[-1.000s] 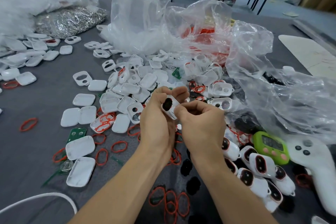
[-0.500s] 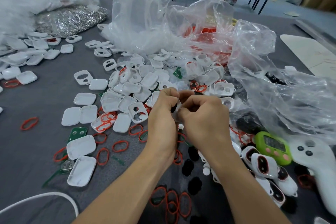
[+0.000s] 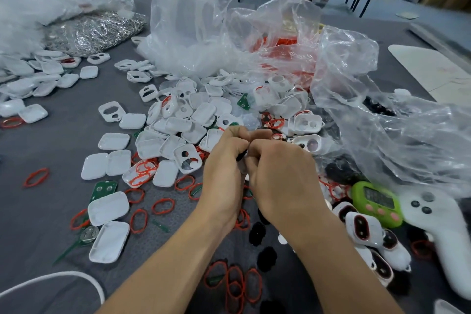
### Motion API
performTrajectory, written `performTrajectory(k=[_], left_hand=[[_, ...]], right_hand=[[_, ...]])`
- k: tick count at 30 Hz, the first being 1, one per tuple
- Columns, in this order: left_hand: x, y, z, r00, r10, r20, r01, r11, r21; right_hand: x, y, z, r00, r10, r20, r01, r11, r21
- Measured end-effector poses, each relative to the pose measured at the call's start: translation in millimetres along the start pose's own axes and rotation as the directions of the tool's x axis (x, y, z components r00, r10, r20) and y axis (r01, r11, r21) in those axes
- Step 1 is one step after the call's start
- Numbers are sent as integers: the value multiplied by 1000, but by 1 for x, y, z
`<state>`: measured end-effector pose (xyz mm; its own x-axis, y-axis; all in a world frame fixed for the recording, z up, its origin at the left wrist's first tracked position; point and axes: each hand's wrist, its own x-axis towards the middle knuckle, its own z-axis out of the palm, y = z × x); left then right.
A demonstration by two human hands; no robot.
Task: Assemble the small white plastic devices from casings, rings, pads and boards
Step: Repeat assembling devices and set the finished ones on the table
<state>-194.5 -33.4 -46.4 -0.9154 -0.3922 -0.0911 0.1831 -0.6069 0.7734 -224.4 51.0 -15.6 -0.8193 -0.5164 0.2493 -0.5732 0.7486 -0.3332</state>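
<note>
My left hand and my right hand are pressed together at the middle of the table, fingers curled round a small white device that is almost wholly hidden; only a dark sliver shows between them. White casing halves lie heaped just beyond the hands. Red rings are scattered on the grey cloth to the left and near me. Green boards lie at the left, black pads under my wrists. Finished devices with dark windows lie at the right.
Crumpled clear plastic bags rise behind and to the right. A bag of silver metal parts sits far left. A green timer and a white handheld tool lie right. A white cable curves at the lower left.
The hands have closed tighter round the device, so its dark window no longer shows. They sit slightly lower and nearer to me than a second ago.
</note>
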Motion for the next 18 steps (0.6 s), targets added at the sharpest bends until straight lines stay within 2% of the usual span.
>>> performTrajectory(k=[3,8,13,15,18], left_hand=[[1,1,-1,1000,0,15,1,1000,-12],[4,5,-3,995,-93,48,97,990,-97],[7,14,-7,978,-136,160,165,970,-180],[6,19,-8,961,-152,233,198,962,-188],[5,21,-9,937,-198,287,250,955,-159]], right_hand=[[-2,5,4,999,-35,-34,36,998,42],[0,11,7,997,-21,-67,29,994,105],[-1,14,7,964,188,-187,-110,926,361],[0,16,5,954,251,-164,-149,873,465],[1,21,2,971,233,-50,-169,822,544]])
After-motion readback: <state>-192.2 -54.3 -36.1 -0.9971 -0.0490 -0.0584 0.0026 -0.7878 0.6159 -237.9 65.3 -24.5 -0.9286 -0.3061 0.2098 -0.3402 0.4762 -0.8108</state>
